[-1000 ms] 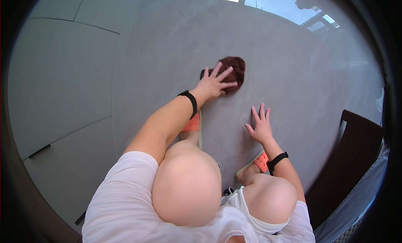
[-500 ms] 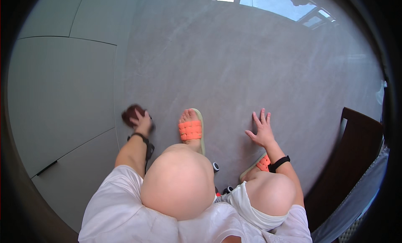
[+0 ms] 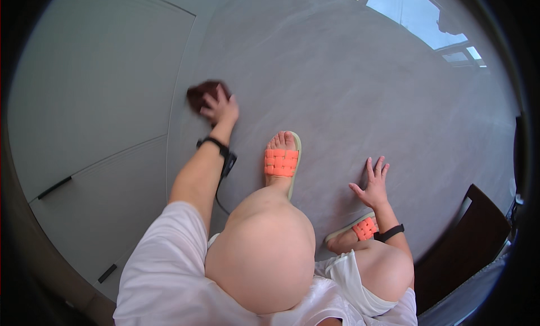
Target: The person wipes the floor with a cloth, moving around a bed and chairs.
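Cloth (image 3: pixel 201 94) under our left hand (image 3: pixel 221 108).
We have that hand spread; our right hand (image 3: pixel 373 188) is splayed, holding nothing. Cabinet (image 3: pixel 101 101) alongside closed, contents hidden.

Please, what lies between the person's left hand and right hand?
In the head view, the left foot in an orange slipper lies between the left hand and the right hand, on grey floor.

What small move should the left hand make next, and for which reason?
Probably slide the dark red cloth to the right, ahead of the left orange slipper: the left hand lies spread on it, the grey cabinet stands close on its left, and the grey floor extends to its right.
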A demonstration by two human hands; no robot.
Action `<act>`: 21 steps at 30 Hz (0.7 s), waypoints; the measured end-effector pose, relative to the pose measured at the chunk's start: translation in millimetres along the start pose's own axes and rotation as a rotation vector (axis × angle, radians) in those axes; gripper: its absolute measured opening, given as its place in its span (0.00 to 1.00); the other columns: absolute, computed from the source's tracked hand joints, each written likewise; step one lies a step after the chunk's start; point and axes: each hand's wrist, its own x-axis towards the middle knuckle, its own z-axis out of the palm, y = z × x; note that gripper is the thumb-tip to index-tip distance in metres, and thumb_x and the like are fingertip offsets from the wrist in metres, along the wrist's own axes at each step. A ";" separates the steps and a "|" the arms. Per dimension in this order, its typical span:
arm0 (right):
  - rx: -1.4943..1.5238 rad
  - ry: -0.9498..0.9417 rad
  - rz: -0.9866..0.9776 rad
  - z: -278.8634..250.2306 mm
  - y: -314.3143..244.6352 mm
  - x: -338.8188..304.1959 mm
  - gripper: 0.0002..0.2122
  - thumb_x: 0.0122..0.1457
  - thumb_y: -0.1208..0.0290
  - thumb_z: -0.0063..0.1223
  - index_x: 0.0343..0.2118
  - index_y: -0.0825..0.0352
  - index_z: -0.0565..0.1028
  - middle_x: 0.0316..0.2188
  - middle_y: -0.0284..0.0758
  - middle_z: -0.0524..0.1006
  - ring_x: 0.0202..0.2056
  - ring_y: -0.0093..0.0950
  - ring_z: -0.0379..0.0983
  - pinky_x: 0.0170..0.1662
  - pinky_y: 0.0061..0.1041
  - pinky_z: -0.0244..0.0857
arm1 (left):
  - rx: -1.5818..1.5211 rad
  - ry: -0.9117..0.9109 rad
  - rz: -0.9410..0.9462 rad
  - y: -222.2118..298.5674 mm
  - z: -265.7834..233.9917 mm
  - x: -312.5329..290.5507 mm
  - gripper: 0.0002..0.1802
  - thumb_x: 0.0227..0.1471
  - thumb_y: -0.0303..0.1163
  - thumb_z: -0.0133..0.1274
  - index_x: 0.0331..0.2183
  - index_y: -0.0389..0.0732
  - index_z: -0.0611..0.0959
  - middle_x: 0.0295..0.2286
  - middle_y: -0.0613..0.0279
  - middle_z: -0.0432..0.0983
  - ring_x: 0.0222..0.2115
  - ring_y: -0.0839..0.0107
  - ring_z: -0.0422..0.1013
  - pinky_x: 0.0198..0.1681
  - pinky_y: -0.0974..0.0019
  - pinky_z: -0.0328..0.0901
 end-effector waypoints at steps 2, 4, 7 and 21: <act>-0.030 -0.021 -0.006 0.1 -4.4 2.8 0.48 0.43 0.45 0.61 0.63 0.63 0.49 0.64 0.55 0.36 0.62 0.63 0.30 0.61 0.50 0.43 | -0.084 -0.042 0.078 37.3 -10.9 11.1 0.37 0.52 0.56 0.42 0.61 0.71 0.50 0.64 0.57 0.27 0.58 0.26 0.25 0.56 0.29 0.40; -0.053 -0.037 0.001 1.5 -6.0 3.5 0.48 0.43 0.45 0.60 0.63 0.63 0.48 0.64 0.56 0.37 0.62 0.64 0.31 0.61 0.50 0.43 | -0.071 -0.093 0.191 72.4 -14.1 2.3 0.35 0.53 0.52 0.44 0.60 0.71 0.52 0.64 0.59 0.26 0.59 0.29 0.24 0.56 0.28 0.39; -0.113 -0.047 0.029 1.2 -13.1 5.7 0.47 0.45 0.45 0.59 0.63 0.63 0.49 0.63 0.56 0.39 0.61 0.64 0.34 0.61 0.50 0.44 | -0.004 -0.133 0.510 96.0 -10.8 -30.9 0.32 0.53 0.49 0.45 0.59 0.70 0.57 0.64 0.60 0.30 0.60 0.32 0.26 0.56 0.27 0.40; -0.241 -0.154 -0.196 4.3 -43.8 16.9 0.40 0.49 0.58 0.60 0.63 0.55 0.51 0.65 0.42 0.41 0.63 0.53 0.41 0.61 0.39 0.53 | 0.054 0.044 0.819 -57.2 3.0 -45.1 0.34 0.49 0.30 0.53 0.55 0.69 0.65 0.63 0.64 0.39 0.60 0.35 0.38 0.56 0.35 0.50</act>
